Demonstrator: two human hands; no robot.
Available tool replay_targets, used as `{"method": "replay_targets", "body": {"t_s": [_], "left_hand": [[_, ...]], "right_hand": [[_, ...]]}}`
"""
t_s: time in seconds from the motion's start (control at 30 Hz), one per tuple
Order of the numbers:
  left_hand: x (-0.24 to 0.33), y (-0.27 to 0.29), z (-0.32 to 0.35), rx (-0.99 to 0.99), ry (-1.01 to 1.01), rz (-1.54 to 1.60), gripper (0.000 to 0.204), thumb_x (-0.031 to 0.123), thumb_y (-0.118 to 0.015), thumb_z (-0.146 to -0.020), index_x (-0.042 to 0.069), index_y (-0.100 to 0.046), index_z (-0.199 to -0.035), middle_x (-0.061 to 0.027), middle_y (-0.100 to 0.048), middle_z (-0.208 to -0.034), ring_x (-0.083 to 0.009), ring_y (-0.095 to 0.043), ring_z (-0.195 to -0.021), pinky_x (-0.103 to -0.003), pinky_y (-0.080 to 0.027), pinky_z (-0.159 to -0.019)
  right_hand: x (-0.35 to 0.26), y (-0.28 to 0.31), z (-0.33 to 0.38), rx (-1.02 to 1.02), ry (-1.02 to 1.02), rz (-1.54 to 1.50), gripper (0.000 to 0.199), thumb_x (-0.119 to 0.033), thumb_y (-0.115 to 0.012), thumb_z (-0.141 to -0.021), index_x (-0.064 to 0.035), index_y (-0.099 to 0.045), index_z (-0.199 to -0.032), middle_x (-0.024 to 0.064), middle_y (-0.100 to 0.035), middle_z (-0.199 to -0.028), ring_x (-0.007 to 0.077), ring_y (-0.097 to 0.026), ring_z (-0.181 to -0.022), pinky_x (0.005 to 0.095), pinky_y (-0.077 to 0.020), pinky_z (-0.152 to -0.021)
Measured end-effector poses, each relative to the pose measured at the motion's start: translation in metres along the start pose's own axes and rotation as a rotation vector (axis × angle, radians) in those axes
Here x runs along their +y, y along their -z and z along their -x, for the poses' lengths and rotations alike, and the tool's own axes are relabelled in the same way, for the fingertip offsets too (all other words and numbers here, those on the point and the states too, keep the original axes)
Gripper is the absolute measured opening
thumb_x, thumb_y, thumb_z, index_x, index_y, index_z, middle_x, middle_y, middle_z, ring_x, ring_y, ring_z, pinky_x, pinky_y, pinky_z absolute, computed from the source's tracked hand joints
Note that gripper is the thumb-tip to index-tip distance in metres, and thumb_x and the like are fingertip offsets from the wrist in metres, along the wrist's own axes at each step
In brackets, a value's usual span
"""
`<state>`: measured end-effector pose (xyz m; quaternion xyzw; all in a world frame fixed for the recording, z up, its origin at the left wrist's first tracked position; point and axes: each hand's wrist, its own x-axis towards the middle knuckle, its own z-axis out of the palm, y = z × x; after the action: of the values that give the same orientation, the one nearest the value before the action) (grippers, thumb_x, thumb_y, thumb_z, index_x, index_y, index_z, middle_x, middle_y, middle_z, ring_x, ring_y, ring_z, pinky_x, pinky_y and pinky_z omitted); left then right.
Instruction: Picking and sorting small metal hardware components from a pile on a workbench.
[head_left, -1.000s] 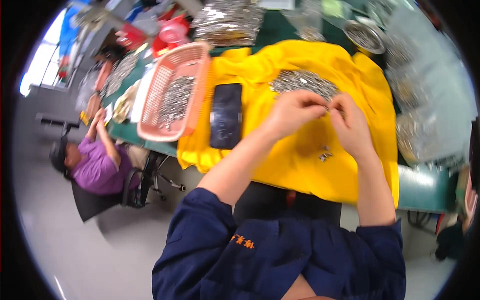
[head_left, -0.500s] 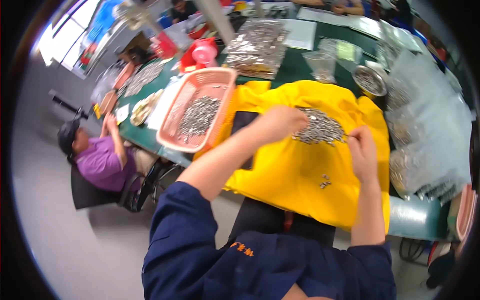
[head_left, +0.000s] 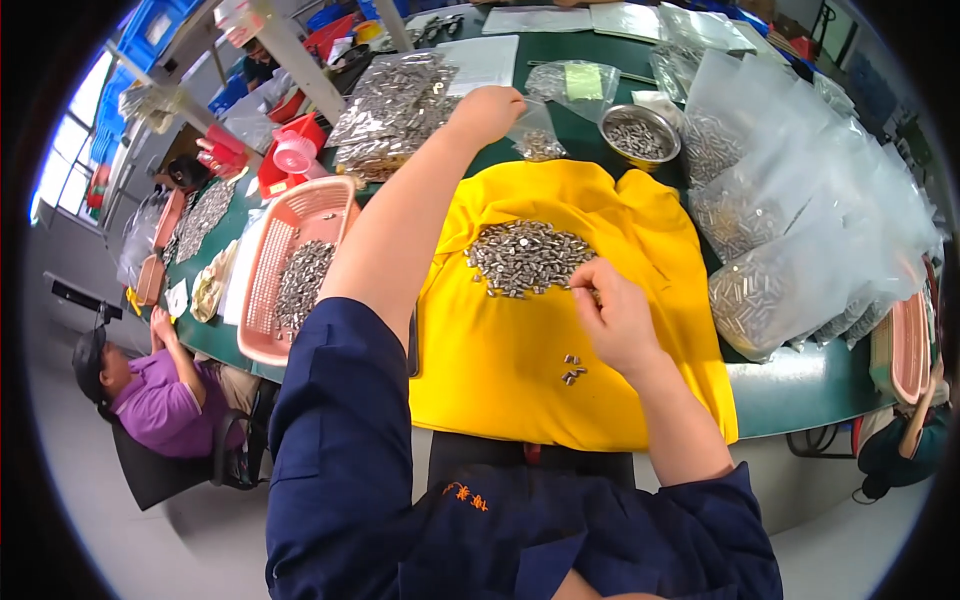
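A dark-green bench [head_left: 820,395] spans the frame. At its centre lies a rumpled yellow cloth [head_left: 500,390], carrying a heap of small silver metal pieces [head_left: 530,255]. On the green surface rest a pink perforated plastic basket [head_left: 258,290] at centre left, a stack of silver parts in clear plastic [head_left: 395,105] at upper left, a round metal bowl [head_left: 645,163] at upper right, and bulging clear plastic bags [head_left: 745,300] at right.

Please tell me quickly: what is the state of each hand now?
Left hand: near the clear bag; its grip cannot be told.
Right hand: curled beside the metal pile; its grip cannot be told.
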<state>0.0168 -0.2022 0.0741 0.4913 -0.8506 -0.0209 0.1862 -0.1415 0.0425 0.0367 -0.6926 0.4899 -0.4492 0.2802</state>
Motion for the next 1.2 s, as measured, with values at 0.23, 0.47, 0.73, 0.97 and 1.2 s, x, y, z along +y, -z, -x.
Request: {"method": "replay_targets", "body": {"t_s": [0.23,0.47,0.73,0.97,1.2], "left_hand": [[0.001,0.003,-0.015,-0.206,0.009,0.027,0.025,0.025,-0.054,-0.073,0.009,-0.063,-0.09,-0.0107,-0.062,-0.08,-0.0237,-0.059,-0.075,-0.031,-0.046,-0.068],[0.022,0.029,0.031,0.157,-0.044,0.14,0.022,0.024,-0.054,-0.076,0.01,-0.062,-0.092,-0.0101,-0.062,-0.084,-0.0229,-0.059,-0.077,-0.029,-0.045,-0.069],[0.072,-0.023,0.161,-0.098,-0.17,0.252,0.014,0.016,-0.056,-0.072,0.009,-0.062,-0.082,-0.0089,-0.06,-0.081,-0.0258,-0.057,-0.077,-0.034,-0.045,-0.068],[0.1,-0.039,0.168,-0.172,-0.204,0.17,0.012,0.013,-0.058,-0.069,0.007,-0.061,-0.078,-0.0094,-0.056,-0.075,-0.0268,-0.055,-0.074,-0.035,-0.044,-0.066],[0.1,-0.042,0.167,-0.277,-0.212,0.141,0.014,0.015,-0.058,-0.068,0.008,-0.061,-0.079,-0.0099,-0.057,-0.077,-0.0274,-0.055,-0.075,-0.035,-0.044,-0.065]], "right_hand": [[-0.002,0.001,0.003,-0.041,0.02,0.017,0.008,-0.005,-0.049,-0.074,-0.0063,-0.047,-0.081,0.0117,-0.052,-0.065,0.028,-0.052,-0.06,0.034,-0.0407,-0.054],[0.013,0.002,-0.003,0.19,0.073,0.015,0.009,-0.003,-0.049,-0.073,-0.0047,-0.049,-0.082,0.0123,-0.052,-0.068,0.0276,-0.052,-0.06,0.032,-0.0413,-0.055],[0.022,0.004,-0.014,0.368,0.023,-0.164,0.004,-0.003,-0.048,-0.077,-0.0012,-0.048,-0.081,0.0058,-0.05,-0.064,0.0105,-0.046,-0.053,0.0237,-0.0388,-0.051],[0.025,-0.001,-0.011,0.362,0.072,-0.159,0.005,-0.003,-0.049,-0.076,-0.0009,-0.048,-0.081,0.0056,-0.051,-0.065,0.0105,-0.047,-0.055,0.0235,-0.04,-0.052],[0.021,0.0,-0.01,0.342,0.064,-0.182,0.004,-0.003,-0.049,-0.076,-0.0012,-0.048,-0.08,0.0054,-0.051,-0.064,0.0108,-0.047,-0.055,0.0232,-0.0399,-0.052]]}}
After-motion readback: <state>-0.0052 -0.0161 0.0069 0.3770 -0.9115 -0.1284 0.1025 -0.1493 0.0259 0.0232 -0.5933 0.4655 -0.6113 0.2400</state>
